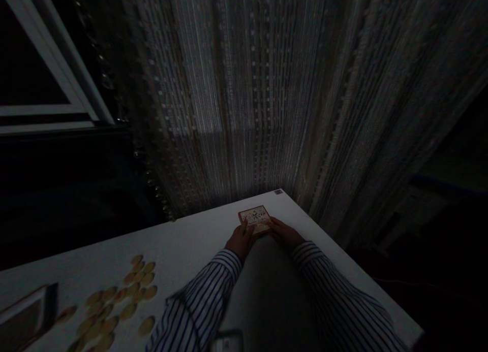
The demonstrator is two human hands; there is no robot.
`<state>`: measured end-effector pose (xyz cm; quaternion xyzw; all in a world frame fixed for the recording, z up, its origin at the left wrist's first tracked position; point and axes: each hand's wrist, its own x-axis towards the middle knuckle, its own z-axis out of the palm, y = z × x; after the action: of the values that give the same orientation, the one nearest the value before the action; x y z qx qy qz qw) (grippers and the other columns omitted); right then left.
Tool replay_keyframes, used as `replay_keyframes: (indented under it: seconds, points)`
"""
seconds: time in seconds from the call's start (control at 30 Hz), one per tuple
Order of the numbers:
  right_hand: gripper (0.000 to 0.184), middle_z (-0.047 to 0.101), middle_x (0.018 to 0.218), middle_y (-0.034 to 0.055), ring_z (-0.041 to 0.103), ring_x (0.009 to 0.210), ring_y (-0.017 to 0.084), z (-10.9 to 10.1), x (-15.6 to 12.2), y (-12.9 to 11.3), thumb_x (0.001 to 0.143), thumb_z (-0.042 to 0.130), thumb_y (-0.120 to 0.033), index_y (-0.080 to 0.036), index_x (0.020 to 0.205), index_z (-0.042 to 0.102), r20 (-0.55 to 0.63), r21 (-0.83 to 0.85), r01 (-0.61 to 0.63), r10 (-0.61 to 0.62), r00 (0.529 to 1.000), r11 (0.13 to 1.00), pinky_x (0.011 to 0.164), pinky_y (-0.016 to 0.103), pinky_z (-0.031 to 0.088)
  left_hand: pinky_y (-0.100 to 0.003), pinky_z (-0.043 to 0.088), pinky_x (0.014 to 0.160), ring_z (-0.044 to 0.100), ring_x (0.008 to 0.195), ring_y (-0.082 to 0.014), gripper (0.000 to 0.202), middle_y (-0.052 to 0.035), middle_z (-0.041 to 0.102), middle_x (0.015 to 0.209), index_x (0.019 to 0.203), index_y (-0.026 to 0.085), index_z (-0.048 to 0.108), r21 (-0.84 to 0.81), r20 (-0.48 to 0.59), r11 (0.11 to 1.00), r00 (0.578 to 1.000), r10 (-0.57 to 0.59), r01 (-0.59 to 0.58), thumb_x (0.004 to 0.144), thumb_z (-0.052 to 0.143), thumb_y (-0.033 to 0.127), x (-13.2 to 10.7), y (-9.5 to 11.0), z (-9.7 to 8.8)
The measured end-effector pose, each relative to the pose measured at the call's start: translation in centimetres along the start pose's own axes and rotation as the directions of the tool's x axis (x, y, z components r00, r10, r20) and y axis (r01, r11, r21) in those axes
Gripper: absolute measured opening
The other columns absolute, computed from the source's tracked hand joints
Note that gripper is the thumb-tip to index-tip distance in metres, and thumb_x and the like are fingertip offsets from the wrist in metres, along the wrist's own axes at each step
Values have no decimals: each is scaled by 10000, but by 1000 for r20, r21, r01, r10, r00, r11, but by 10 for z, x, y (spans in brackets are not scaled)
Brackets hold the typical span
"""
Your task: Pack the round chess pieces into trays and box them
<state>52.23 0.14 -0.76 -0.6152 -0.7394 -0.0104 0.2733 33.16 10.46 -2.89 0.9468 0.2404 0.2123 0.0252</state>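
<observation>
Both my hands grip a small flat rectangular box [254, 216], reddish-brown at the edge, with dark figures printed on its pale top. My left hand [241, 240] is closed on its near left corner, a finger lying over the top. On the near right side, my right hand [284, 232] is closed round the edge, with its fingers partly hidden. The box is held over the white table [194, 240], near its far corner. Dim light hides the finer print.
Several round yellowish discs [110, 311] lie scattered on the table at the left. Beyond them is a dark-edged flat box or tray [28, 316], cut off by the frame. A string curtain [244, 103] hangs behind the table. A small printed square [278, 192] marks the far corner.
</observation>
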Motion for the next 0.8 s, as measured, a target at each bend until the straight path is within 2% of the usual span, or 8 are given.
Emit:
replay_keyframes:
  seconds: [0.1,0.27,0.43,0.6,0.7,0.8]
  points:
    - [411,397,1292,91,427,1138,187,2,0,3,819,395,-209,-195,1230,404,-16,-3,28,-28,999,1000,924,363,401,-450,437,845,480,1073,-254,388,-174,386,1285,1186,176,408,-3,-49,999,998,46,-46,826,409,319,0,-3,4]
    - [410,407,1288,84,445,1123,196,5,-1,5,823,401,-231,-215,1233,407,-21,-10,1,-2,1000,1000,914,368,412,-439,429,861,466,1084,-258,392,-170,388,1283,1181,177,424,-11,-88,1000,996,17,-18,818,424,327,-1,-1,5]
    - [414,403,1291,94,436,1133,204,7,-1,7,810,426,-227,-208,1224,422,-22,-27,-23,23,999,999,918,382,402,-438,408,883,442,1110,-257,409,-166,360,1305,1202,179,406,-33,-41,999,999,-9,7,815,429,308,-1,1,2]
    - [482,395,1297,104,397,1164,196,7,-2,8,777,459,-200,-190,1253,382,-46,-5,31,-31,998,1000,933,369,383,-427,396,896,398,1155,-257,430,-159,319,1332,1215,175,398,-54,-6,998,1000,-12,12,808,427,309,-2,3,-6]
    - [535,398,1290,139,400,1160,230,6,-5,8,751,505,-241,-162,1264,374,-30,-72,-46,44,999,996,929,398,375,-428,374,911,344,1195,-265,442,-145,285,1352,1209,190,413,-18,-16,999,999,-38,38,788,460,318,-3,6,-13]
    - [520,460,1236,153,428,1130,252,5,-8,7,756,510,-301,-144,1242,412,-11,-162,-122,122,992,979,918,423,369,-471,362,897,380,1162,-291,469,-148,349,1312,1221,233,407,55,-1,994,996,-93,93,772,489,339,-6,8,-18]
